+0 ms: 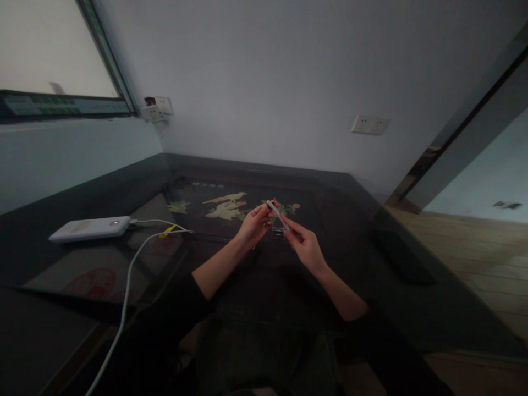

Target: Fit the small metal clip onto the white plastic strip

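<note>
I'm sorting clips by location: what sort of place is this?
Probably a room in a home: a dark glass-topped table with inlaid birds in a corner, wall sockets, a window, wooden flooring.

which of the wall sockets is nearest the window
The pair of wall sockets in the left corner, right beside the window frame; the other socket plate sits far right.

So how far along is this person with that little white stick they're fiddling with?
Nothing looks finished yet. Both hands are at work: the left hand and right hand pinch the ends of a thin white stick above a small clear piece on the dark table. The white power bank lies untouched. What is left cannot be told.
</note>
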A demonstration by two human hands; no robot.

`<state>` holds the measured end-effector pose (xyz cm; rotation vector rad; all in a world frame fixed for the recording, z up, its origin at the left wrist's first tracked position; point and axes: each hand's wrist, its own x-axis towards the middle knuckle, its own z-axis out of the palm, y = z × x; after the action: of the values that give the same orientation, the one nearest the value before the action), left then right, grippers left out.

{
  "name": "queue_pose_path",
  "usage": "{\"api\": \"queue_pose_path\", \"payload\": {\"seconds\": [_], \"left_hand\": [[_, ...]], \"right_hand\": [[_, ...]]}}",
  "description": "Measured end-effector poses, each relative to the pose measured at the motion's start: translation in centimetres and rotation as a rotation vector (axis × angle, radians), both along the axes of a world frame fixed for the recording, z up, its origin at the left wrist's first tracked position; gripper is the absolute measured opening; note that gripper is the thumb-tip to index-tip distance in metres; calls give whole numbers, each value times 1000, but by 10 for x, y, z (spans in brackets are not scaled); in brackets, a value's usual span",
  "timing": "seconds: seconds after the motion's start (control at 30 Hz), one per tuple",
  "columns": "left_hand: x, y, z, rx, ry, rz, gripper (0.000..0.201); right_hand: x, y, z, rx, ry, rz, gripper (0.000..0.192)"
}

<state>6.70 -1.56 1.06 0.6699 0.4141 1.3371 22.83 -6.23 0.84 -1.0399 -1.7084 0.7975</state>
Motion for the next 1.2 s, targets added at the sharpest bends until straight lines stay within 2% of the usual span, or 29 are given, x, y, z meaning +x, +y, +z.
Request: {"api": "queue_pose_path", "payload": {"seconds": [0.3,0.7,0.93,1.2], "left_hand": [[1,-1,0,-10,-4,19,20],[0,-1,3,22,22,41,25],[1,1,1,42,3,23,29],[1,-1,3,36,37,62,28]], "right_hand": [[4,7,-5,85,12,-51,42],[-6,-5,-3,3,30,2,45],[-1,1,-4,27,23,-18,45],[3,3,-2,38,8,-33,47]]}}
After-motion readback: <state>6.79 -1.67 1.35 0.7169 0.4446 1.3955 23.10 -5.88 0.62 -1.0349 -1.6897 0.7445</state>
